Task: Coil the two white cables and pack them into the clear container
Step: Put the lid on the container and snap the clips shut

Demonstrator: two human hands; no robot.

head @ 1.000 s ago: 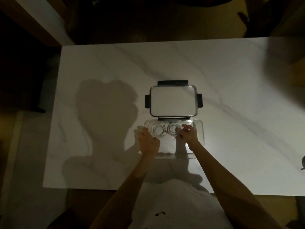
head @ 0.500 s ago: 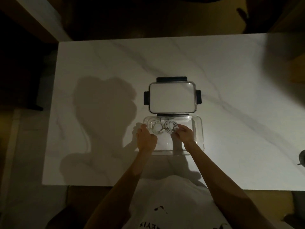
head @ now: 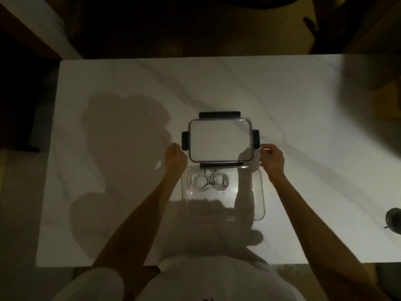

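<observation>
From the head view we see the left hand (head: 176, 157) at the near left corner of the lid (head: 220, 141) and the right hand (head: 273, 159) at its near right corner. The lid lies between them on the white table (head: 303, 127). Both hands' fingers (head: 265, 148) are curled, and we cannot tell whether they grip the lid. Nearer us than the fingers, between the wrists, sits the clear container (head: 261, 196). The two coiled white cables (head: 195, 180) lie side by side in its far left corner, closer to the left fingers.
</observation>
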